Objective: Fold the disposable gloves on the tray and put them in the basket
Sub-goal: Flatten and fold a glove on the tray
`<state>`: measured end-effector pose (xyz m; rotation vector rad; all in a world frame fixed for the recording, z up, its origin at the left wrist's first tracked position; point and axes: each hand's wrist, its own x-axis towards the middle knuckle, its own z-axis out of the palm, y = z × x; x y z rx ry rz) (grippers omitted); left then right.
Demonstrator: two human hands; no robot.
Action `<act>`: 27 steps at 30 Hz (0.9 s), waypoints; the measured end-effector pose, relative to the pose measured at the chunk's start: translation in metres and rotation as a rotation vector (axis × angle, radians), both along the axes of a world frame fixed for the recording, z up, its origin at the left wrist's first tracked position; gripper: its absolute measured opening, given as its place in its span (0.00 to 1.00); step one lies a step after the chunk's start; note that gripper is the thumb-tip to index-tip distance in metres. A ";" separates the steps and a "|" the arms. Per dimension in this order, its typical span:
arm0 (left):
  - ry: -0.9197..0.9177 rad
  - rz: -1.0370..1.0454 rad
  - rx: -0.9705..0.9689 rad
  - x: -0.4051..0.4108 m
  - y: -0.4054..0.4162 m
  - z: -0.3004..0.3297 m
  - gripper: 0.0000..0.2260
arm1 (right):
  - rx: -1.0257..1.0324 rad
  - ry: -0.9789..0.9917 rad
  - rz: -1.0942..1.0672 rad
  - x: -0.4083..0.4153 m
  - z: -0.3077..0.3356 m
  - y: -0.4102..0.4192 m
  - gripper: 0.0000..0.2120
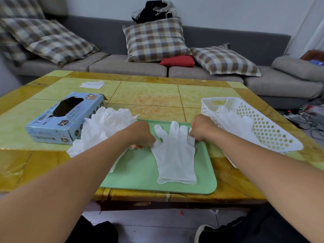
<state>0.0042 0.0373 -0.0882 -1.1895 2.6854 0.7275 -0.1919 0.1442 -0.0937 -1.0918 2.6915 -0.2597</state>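
Observation:
A clear disposable glove (175, 155) lies flat on the green tray (138, 174), fingers pointing away from me, cuff toward me. My left hand (140, 135) pinches the glove's left edge near the thumb. My right hand (201, 128) pinches its right edge by the little finger. A loose pile of gloves (103, 127) sits at the tray's left, partly on the table. The white perforated basket (273, 132) stands to the right and holds some gloves (233, 120).
A blue glove box (64, 118) lies on the table at the left. A white tissue (92, 84) rests near the far edge. A grey sofa (210, 74) with plaid cushions stands behind the yellow-green table (149, 95). Cables lie on the floor at the right.

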 end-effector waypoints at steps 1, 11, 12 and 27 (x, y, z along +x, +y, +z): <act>-0.014 0.018 -0.020 0.000 -0.001 0.000 0.11 | 0.000 0.002 -0.003 -0.001 -0.001 0.001 0.09; 0.199 -0.136 -0.155 0.004 0.007 0.004 0.08 | 0.185 -0.484 0.793 0.067 0.048 0.048 0.12; 0.220 -0.214 -0.108 0.006 0.011 0.008 0.08 | 0.221 -0.494 0.829 0.073 0.044 0.051 0.12; -0.071 -0.577 0.014 0.019 0.034 -0.002 0.05 | 0.321 -0.390 0.842 0.088 0.021 0.044 0.07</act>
